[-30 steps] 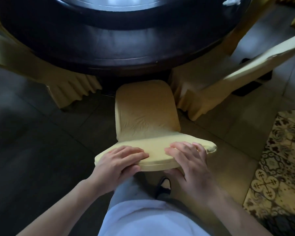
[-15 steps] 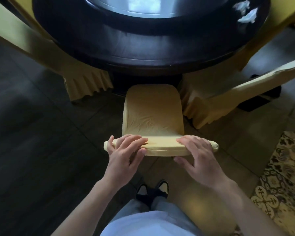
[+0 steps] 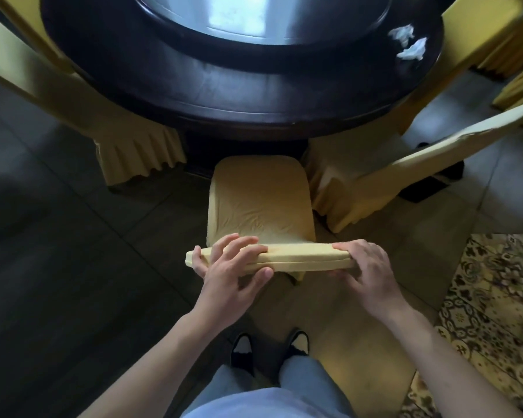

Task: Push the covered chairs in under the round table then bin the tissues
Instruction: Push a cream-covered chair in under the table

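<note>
A chair in a yellow cover (image 3: 260,203) stands straight ahead of me, its seat reaching the edge of the dark round table (image 3: 242,95). My left hand (image 3: 233,267) grips the left end of the chair's top rail, fingers over it and thumb beneath. My right hand (image 3: 366,267) holds the right end of the same rail. Two crumpled white tissues (image 3: 408,43) lie on the tabletop at the far right.
A covered chair (image 3: 133,146) sits at the table on the left, another covered chair (image 3: 375,176) angles out on the right. A glass turntable (image 3: 260,16) fills the table's middle. A patterned rug (image 3: 495,312) lies to my right. My feet (image 3: 269,348) stand behind the chair.
The chair has slid forward toward the table with both hands on its top rail. The view has tilted up, bringing the tissues into sight.
</note>
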